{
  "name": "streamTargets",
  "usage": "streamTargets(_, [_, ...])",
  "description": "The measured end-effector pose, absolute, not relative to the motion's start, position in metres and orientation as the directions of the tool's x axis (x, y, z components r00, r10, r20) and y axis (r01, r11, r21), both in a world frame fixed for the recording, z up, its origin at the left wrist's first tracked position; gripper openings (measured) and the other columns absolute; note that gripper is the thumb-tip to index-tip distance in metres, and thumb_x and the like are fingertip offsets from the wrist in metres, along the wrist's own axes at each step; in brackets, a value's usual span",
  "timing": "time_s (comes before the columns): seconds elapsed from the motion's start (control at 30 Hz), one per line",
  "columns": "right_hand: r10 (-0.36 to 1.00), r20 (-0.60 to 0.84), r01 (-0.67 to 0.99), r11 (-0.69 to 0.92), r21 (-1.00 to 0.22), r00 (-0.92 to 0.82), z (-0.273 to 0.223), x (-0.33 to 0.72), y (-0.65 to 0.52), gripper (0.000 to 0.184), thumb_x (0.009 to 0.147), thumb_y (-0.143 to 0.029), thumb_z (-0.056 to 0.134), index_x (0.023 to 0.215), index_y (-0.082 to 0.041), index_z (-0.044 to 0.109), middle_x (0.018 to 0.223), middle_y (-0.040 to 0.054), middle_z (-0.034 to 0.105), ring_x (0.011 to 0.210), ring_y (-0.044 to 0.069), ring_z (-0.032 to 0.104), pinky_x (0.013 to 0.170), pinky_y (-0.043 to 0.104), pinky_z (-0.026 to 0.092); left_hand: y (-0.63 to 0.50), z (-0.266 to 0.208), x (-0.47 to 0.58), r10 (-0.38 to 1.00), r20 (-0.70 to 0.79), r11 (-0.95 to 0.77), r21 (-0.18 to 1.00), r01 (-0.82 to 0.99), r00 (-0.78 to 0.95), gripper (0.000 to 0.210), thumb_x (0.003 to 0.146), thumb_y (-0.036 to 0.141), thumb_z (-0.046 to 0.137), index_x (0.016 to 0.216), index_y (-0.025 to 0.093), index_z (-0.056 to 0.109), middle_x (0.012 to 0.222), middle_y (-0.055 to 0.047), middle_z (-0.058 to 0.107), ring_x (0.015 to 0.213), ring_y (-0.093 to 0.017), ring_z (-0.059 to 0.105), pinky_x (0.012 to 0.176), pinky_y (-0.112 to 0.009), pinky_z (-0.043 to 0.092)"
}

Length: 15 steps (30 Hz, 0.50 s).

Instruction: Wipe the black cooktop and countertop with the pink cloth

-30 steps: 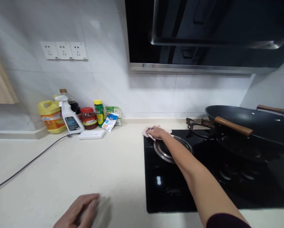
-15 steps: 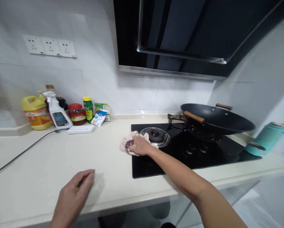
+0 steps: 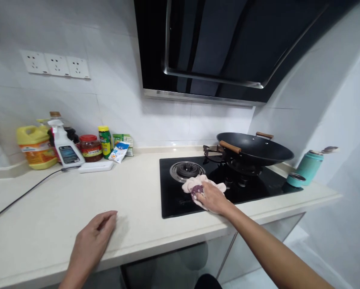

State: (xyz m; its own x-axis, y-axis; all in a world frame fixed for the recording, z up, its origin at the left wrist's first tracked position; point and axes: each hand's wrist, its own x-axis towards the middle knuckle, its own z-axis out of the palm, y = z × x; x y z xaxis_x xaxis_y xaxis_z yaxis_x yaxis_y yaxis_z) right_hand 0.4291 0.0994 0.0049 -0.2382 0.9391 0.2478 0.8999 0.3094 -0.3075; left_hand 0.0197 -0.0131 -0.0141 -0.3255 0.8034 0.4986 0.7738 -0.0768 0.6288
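Observation:
My right hand (image 3: 213,197) is closed on a pale pink cloth (image 3: 192,182) with a purple patch, pressed against the front of the black glass cooktop (image 3: 174,200). The cloth lies just in front of the left burner (image 3: 187,170), which has no pot on it. Over the white counter (image 3: 137,192), left of the cooktop, my left hand (image 3: 92,237) hovers or rests with thumb and fingertips together. Nothing shows in it. A black wok (image 3: 258,149) with wooden handles stands on the right burner.
A yellow jug (image 3: 37,148), a white spray bottle (image 3: 66,146), a red-lidded jar (image 3: 91,148), a green shaker (image 3: 105,142) and packets (image 3: 119,152) line the wall. A cable (image 3: 26,195) crosses the left counter. A turquoise flask (image 3: 310,167) and cup (image 3: 295,180) stand right. The range hood (image 3: 204,48) hangs above.
My right hand has slid the cloth right and toward me, from the cooktop's left edge to in front of the left burner. My left hand has barely moved. The view has shifted slightly right.

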Motion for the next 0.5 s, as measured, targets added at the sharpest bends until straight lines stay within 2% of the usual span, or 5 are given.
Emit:
streamTargets(0.13, [0.963, 0.247, 0.954, 0.174, -0.242, -0.113, 0.001, 0.459, 0.104, 0.047, 0.091, -0.048, 0.052, 0.124, -0.014, 0.059, 0.122, 0.0171, 0.062, 0.115, 0.03, 0.057, 0.097, 0.038, 0.041, -0.012, -0.017, 0.019, 0.813, 0.493, -0.084, 0.626, 0.775, -0.31, 0.041, 0.08, 0.059, 0.056, 0.089, 0.025, 0.078, 0.094, -0.005, 0.082, 0.083, -0.025, 0.077, 0.073, -0.028, 0.061])
streamTargets(0.3, [0.974, 0.211, 0.966, 0.131, -0.221, -0.084, 0.006, 0.46, 0.13, 0.044, 0.089, -0.049, 0.057, 0.117, -0.016, 0.061, 0.123, 0.0168, 0.059, 0.111, 0.03, 0.06, 0.092, 0.038, 0.045, -0.01, -0.015, 0.02, 0.837, 0.454, -0.05, 0.622, 0.782, -0.307, 0.042, 0.077, 0.062, 0.056, 0.089, 0.029, 0.078, 0.096, -0.001, 0.082, 0.087, -0.027, 0.076, 0.079, -0.033, 0.062])
streamTargets(0.4, [0.978, 0.198, 0.958, 0.117, -0.26, -0.065, 0.015, 0.457, 0.158, 0.043, 0.088, -0.04, 0.06, 0.125, -0.018, 0.056, 0.119, 0.0139, 0.062, 0.108, 0.027, 0.062, 0.088, 0.034, 0.045, -0.01, -0.015, 0.021, 0.831, 0.447, -0.024, 0.623, 0.782, -0.33, 0.043, 0.077, 0.066, 0.053, 0.086, 0.031, 0.077, 0.094, 0.002, 0.081, 0.089, -0.028, 0.076, 0.085, -0.039, 0.062])
streamTargets(0.5, [0.977, 0.196, 0.951, 0.141, -0.276, -0.088, 0.027, 0.462, 0.19, 0.056, 0.085, -0.029, 0.061, 0.138, -0.019, 0.045, 0.116, 0.0117, 0.064, 0.106, 0.025, 0.064, 0.086, 0.031, 0.045, -0.012, -0.016, 0.021, 0.839, 0.418, 0.013, 0.626, 0.78, -0.349, 0.045, 0.077, 0.07, 0.052, 0.087, 0.033, 0.076, 0.097, 0.004, 0.08, 0.094, -0.029, 0.075, 0.088, -0.044, 0.061])
